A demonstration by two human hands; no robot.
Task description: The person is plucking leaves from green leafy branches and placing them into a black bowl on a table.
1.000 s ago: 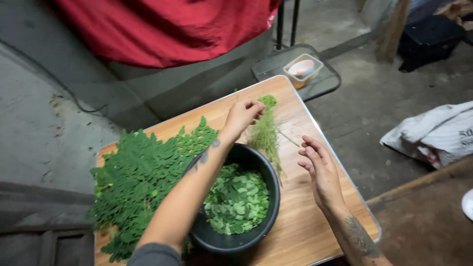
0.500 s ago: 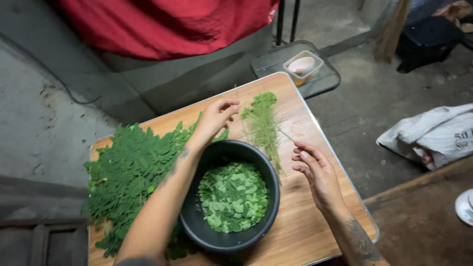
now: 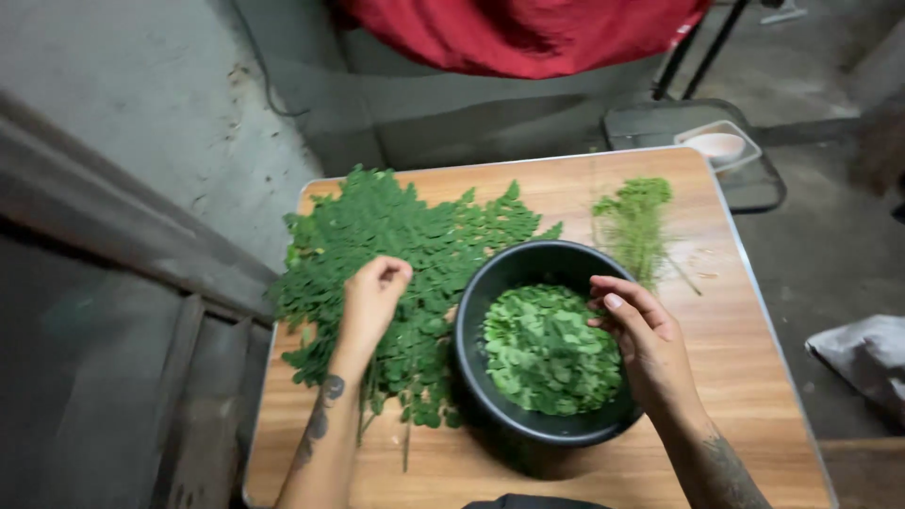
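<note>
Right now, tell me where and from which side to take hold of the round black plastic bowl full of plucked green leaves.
Probably best grip the round black bowl by its bare left rim, coming from above. The right hand already rests over the right rim, the leafy green sprigs crowd the left side, and loose leaves fill the middle, so a rim pinch suits it.

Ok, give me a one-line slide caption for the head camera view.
Left hand on a pile of leafy sprigs, right hand over a black bowl of picked leaves.
</note>
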